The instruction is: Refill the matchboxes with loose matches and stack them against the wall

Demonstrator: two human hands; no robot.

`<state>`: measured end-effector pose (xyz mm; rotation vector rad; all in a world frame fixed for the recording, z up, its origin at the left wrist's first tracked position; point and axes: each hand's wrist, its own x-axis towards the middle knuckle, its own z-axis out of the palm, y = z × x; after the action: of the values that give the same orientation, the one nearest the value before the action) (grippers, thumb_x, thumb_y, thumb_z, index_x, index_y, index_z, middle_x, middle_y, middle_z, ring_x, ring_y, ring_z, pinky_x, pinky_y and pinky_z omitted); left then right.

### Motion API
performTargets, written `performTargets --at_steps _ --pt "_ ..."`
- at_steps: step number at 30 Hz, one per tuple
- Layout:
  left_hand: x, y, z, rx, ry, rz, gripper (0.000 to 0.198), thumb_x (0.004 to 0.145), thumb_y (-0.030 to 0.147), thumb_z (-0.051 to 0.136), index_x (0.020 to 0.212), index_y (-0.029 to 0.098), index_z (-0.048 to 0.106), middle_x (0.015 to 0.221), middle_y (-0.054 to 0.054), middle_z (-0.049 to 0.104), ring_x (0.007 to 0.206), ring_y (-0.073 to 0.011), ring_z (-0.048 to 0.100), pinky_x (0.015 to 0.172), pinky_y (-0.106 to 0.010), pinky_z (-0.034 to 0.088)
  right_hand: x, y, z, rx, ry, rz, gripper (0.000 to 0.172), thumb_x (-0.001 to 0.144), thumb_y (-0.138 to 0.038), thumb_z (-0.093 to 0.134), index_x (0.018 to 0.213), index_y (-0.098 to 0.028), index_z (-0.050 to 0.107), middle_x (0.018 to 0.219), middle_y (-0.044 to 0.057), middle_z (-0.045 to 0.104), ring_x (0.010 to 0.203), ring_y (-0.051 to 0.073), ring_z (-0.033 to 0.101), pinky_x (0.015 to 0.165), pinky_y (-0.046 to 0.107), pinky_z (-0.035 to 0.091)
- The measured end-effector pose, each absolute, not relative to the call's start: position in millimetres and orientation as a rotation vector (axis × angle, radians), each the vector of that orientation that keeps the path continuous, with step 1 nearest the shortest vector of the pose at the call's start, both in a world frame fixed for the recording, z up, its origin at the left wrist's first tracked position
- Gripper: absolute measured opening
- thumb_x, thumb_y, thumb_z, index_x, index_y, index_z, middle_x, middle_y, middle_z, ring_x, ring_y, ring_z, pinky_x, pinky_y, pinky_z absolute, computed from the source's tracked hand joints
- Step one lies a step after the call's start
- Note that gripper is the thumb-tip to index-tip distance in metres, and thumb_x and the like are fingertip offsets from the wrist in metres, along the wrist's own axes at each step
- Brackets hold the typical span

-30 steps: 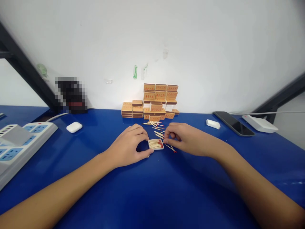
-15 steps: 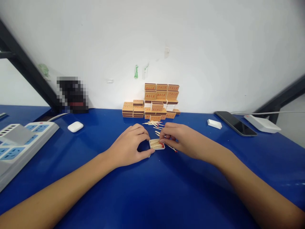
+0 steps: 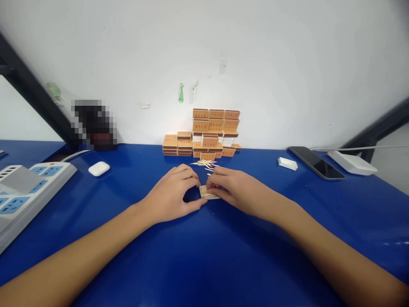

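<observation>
A small white matchbox tray [image 3: 200, 193] lies on the blue table with wooden matches [image 3: 205, 191] in it. My left hand [image 3: 174, 192] holds the tray's left end between thumb and fingers. Over the right part of the tray is my right hand [image 3: 230, 184], its fingers pinched together down at the matches. What is between those fingertips is hidden, and so are the match heads in the tray. Just beyond my hands lies a loose pile of red-tipped matches [image 3: 207, 163]. Behind it rises a tall stack of matchboxes [image 3: 216, 125], with a lower matchbox stack [image 3: 177, 146] on its left.
On the left are a power strip [image 3: 54, 181], a white earphone case [image 3: 99, 169] and a blurred-out dark object [image 3: 96, 125]. To the right lie a small white block [image 3: 287, 163], a phone [image 3: 316, 163] and a white flat box [image 3: 352, 163]. A white wall [image 3: 271, 76] closes off the back.
My right hand has shifted left, from the tray's right end to over its middle, covering more of the matches. My left hand keeps its hold. The view has tilted slightly.
</observation>
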<state>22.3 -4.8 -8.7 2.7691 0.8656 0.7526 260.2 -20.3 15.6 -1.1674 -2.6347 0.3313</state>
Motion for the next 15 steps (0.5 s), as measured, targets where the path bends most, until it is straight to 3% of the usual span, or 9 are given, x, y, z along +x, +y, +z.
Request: performTargets --at_steps 15 --pt "22.6 -6.2 -6.1 2.764 0.853 0.748 0.023 0.092 0.041 0.074 0.097 0.019 0.072 0.106 -0.007 0.071 0.108 -0.0264 0.061 0.098 -0.045 0.052 259.7 -19.6 13.7 -1.221 -2.617 0.249 0.012 0.102 -0.019 0.058 0.094 -0.018 0.066 0.099 0.005 0.062 0.077 0.015 0.058 0.07 0.029 0.042"
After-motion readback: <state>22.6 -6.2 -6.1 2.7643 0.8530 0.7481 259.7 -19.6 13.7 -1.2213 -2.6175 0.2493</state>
